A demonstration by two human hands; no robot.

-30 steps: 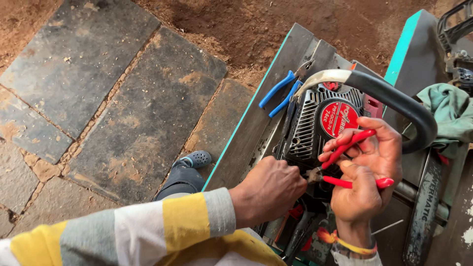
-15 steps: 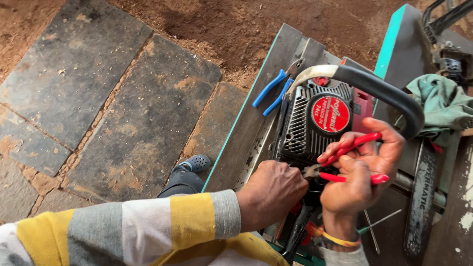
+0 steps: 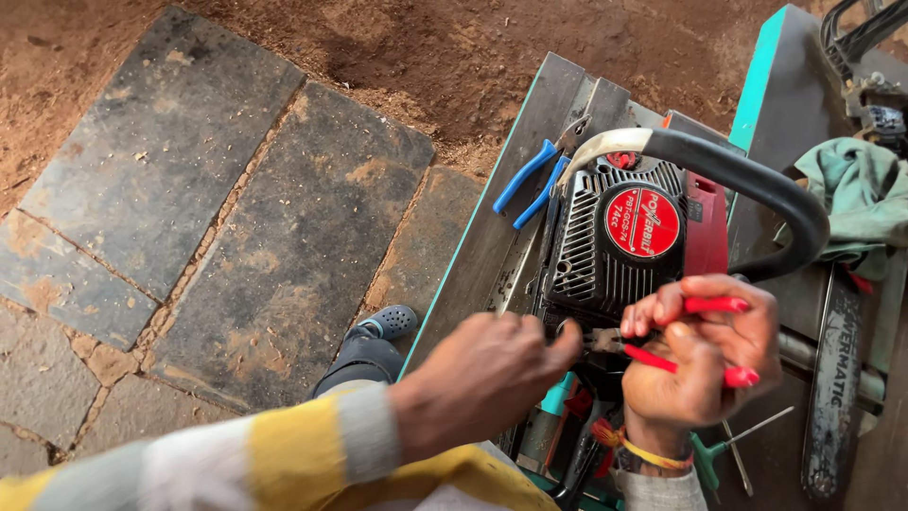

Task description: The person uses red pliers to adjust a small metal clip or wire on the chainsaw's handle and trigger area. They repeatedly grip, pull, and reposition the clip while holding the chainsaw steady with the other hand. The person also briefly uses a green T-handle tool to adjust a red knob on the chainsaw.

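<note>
The head camera looks down on a grey metal workbench with a teal edge (image 3: 757, 90). On it lies a black chainsaw engine with a round red label and a curved black handle bar (image 3: 615, 251). The right hand (image 3: 705, 364) is closed around the red-handled pliers (image 3: 695, 331); their metal nose points left and touches the lower edge of the engine housing. The left hand (image 3: 482, 378), which comes out of a sleeve with yellow, grey and white stripes (image 3: 274, 454), has its fingers bent together, and the fingertips (image 3: 563, 341) are pressed to the same spot, just beside the pliers' nose. I cannot tell if these fingers pinch some small part.

Blue-handled pliers (image 3: 530, 180) lie on the bench, left of the engine. A crumpled green cloth (image 3: 856, 199) lies at the right, and the chainsaw guide bar (image 3: 832, 388) is below it. A green-handled T-shaped wrench (image 3: 724, 449) lies near the right wrist. Under the bench there is a dark shoe (image 3: 388, 324) on grey stone slabs (image 3: 189, 218).
</note>
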